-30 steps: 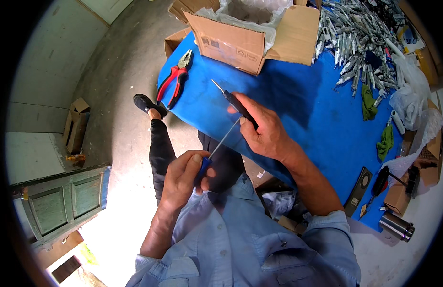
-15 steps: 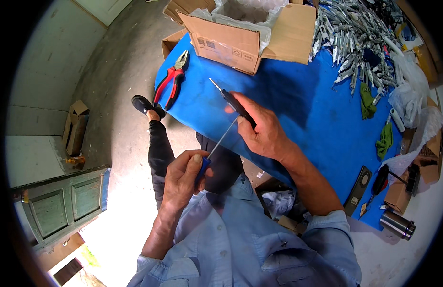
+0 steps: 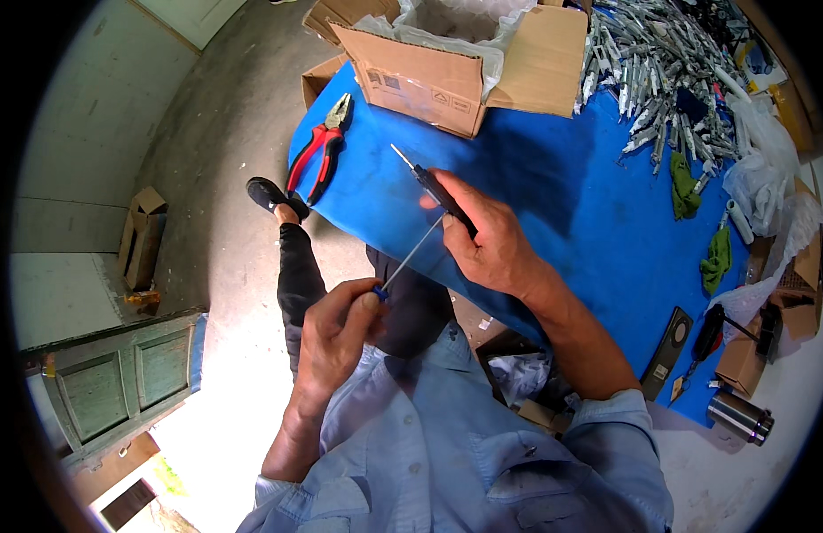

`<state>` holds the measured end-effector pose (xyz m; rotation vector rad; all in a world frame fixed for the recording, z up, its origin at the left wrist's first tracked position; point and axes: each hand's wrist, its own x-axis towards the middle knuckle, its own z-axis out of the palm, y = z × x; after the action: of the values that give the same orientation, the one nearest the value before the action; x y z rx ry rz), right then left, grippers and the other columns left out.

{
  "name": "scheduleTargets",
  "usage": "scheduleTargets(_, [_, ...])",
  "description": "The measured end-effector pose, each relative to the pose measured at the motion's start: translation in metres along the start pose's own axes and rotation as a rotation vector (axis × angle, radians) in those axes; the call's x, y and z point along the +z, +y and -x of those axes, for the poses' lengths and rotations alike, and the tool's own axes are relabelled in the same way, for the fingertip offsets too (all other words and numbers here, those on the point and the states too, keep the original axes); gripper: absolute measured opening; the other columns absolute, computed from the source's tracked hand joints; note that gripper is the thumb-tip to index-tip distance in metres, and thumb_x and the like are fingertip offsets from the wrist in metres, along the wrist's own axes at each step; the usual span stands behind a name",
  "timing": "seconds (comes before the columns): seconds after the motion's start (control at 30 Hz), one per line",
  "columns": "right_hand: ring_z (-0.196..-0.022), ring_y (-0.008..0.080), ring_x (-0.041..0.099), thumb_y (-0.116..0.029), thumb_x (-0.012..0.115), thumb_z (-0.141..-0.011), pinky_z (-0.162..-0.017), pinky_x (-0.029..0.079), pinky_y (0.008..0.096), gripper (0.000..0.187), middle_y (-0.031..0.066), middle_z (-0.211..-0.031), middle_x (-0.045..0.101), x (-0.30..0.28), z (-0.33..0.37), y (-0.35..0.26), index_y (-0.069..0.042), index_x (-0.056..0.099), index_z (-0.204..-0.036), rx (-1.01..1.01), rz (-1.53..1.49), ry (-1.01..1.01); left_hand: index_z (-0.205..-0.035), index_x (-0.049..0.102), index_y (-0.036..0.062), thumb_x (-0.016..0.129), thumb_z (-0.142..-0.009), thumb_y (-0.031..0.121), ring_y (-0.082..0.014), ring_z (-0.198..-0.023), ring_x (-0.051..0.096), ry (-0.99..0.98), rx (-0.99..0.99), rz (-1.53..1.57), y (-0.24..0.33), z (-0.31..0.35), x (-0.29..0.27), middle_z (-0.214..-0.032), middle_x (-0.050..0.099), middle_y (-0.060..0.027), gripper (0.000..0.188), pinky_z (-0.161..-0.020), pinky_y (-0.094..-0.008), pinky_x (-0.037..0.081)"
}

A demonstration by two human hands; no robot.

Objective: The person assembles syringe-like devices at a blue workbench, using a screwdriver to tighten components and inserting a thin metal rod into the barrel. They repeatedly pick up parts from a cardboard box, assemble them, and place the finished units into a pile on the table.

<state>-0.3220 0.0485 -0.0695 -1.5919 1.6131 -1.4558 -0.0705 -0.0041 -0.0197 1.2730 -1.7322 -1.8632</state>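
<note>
Left hand (image 3: 333, 330) is pinching the blue-handled screwdriver (image 3: 414, 252) thumb-to-fingers, right hand (image 3: 493, 242) is gripping a dark pen-shaped tool (image 3: 441, 193) by the table's near edge; screwdriver tip is reaching the right thumb, can't tell if touching. Cardboard box (image 3: 420, 84) is blocking the far side of the blue tabletop (image 3: 589, 240), pliers (image 3: 333, 131) are lying left, grey parts pile (image 3: 651, 75) is crowding far right. Green rag (image 3: 684, 191), plastic bag (image 3: 756, 160) and metal cylinder (image 3: 740, 417) are lining the right.
</note>
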Motion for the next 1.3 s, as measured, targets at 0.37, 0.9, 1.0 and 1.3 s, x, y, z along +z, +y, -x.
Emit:
scheduleTargets(0.37, [-0.084,0.0242,0.072,0.006,0.055,-0.093,-0.076,0.058,0.0349,0.054,0.0161,-0.116,0.075,0.002,-0.001,0.0,0.0,0.054,-0.146,-0.033,0.008,0.03,-0.122,0.064,-0.0068,0.063,-0.106,0.024,-0.0093,-0.063,0.061,0.002,0.058,-0.097,-0.004,-0.003,-0.001,-0.096,0.07,-0.0098,0.035,-0.056,-0.0238,0.048])
scheduleTargets(0.9, [-0.097,0.0337,0.075,0.004,0.056,-0.094,-0.086,0.058,0.0378,0.053,0.0222,-0.116,0.074,-0.002,0.001,0.0,0.003,0.051,-0.147,0.132,-0.155,0.004,-0.12,0.067,-0.0031,0.061,-0.109,0.035,-0.0057,-0.05,0.047,-0.078,-0.072,0.24,-0.008,-0.004,-0.01,-0.071,0.063,-0.0042,0.04,-0.046,-0.0212,0.034])
scheduleTargets(1.0, [-0.092,0.0281,0.074,0.003,0.055,-0.092,-0.084,0.058,0.0354,0.055,0.02,-0.115,0.074,-0.006,-0.002,-0.004,0.003,0.051,-0.148,0.171,-0.203,-0.004,-0.116,0.07,-0.0004,0.074,-0.102,0.03,-0.0036,-0.051,0.046,0.051,0.017,0.14,0.003,-0.005,-0.001,-0.07,0.06,0.0004,0.034,-0.047,-0.0201,0.033])
scheduleTargets(1.3, [-0.107,0.0344,0.074,0.001,0.055,-0.087,-0.093,0.058,0.0389,0.059,0.0253,-0.12,0.072,-0.008,-0.001,-0.001,0.007,0.052,-0.146,0.025,-0.14,0.041,-0.114,0.074,-0.0023,0.079,-0.099,0.017,-0.0021,-0.072,0.052,0.207,0.381,-0.141,0.004,-0.065,0.056,-0.082,0.062,0.0029,0.025,-0.064,-0.0185,0.042])
